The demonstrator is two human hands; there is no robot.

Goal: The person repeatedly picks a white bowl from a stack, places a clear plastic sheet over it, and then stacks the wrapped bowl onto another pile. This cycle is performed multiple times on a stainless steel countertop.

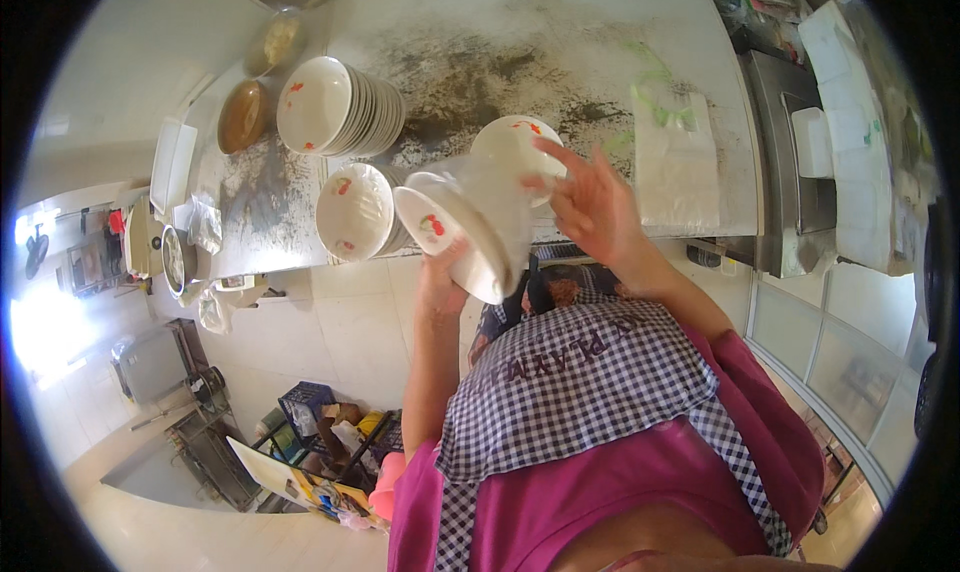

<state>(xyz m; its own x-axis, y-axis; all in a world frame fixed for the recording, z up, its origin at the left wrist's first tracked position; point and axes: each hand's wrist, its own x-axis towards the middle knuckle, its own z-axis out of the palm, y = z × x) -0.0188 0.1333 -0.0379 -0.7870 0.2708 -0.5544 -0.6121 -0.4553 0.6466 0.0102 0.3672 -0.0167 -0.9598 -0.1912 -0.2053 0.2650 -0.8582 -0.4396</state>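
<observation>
My left hand (442, 279) grips a white oval-looking bowl (469, 249) with a red cherry print, tilted on edge above the table's front edge. Blurred clear plastic film (499, 189) spreads from the bowl towards my right hand (592, 204). The right hand's index finger is extended; motion blur hides whether its other fingers pinch the film. Behind that hand, a white bowl (499, 140) with an orange-red print rests on the table. Just left of the held bowl lies a stack of white bowls (352, 212), its front one shiny as if under film.
A taller stack of white bowls (315, 106) lies further back on the stained table (480, 61). Left of it are a brown bowl (241, 118) and a white tray (172, 167). White plastic bags (675, 174) lie at right, beside a metal unit (787, 197). Crates (307, 403) stand behind on the floor.
</observation>
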